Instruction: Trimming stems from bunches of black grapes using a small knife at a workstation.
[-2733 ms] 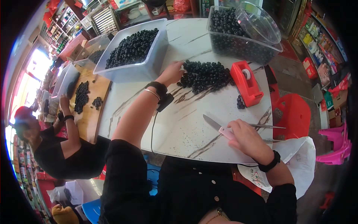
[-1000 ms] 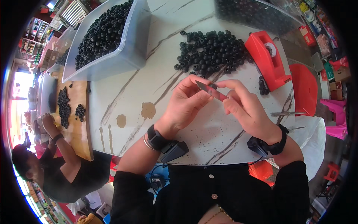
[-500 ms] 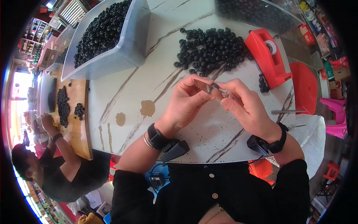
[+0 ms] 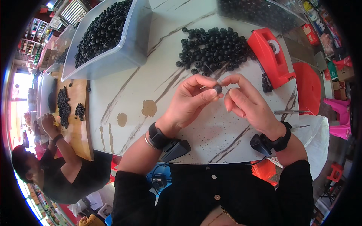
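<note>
Head view: my left hand (image 4: 190, 103) is pinching one dark ball (image 4: 217, 89) above the worktop (image 4: 166, 139), between its front edge and the loose heap (image 4: 213, 51). My right hand (image 4: 252, 107) is gripping what appears to be a thin blade (image 4: 212, 71), edge-on beside the ball, its handle hidden. Dark specks (image 4: 203, 137) are lying toward the front edge, suggesting some work is done. Plenty seems left: the heap is lying beside a red tape dispenser (image 4: 269, 60) near the right edge, and many more are filling the tub (image 4: 141, 45) toward the back left corner.
</note>
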Demonstrator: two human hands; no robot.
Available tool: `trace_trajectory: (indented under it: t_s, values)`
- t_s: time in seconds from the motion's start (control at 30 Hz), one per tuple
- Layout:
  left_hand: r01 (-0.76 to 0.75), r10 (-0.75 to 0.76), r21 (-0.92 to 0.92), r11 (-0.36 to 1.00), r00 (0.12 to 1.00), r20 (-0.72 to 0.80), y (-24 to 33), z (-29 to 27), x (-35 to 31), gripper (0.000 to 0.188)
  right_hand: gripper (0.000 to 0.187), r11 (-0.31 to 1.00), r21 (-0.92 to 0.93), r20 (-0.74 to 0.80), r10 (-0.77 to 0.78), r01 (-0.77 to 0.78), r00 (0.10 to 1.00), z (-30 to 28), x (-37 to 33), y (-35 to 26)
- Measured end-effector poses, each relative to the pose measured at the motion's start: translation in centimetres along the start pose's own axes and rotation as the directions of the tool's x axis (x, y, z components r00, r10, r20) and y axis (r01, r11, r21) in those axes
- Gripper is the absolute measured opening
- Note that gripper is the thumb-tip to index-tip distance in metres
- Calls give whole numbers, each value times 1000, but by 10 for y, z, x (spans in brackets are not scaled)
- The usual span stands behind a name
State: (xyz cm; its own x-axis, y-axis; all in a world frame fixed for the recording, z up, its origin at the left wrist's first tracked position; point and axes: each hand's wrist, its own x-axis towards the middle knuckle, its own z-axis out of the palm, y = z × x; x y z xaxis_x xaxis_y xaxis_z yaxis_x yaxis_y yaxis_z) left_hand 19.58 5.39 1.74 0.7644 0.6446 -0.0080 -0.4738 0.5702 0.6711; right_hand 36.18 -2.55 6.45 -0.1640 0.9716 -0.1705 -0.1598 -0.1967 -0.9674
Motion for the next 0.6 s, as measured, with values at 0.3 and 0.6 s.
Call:
trace_trajectory:
  t_s: [0.3,0.6]
  values:
    - [42,-56,78,996,981,186,6,1,-3,13,36,997,76,13,5,-6,1000,-3,3,2]
    - [44,318,864,502,919,-231,56,-30,8,21,25,997,45,-19,67,-66,998,-7,2,0]
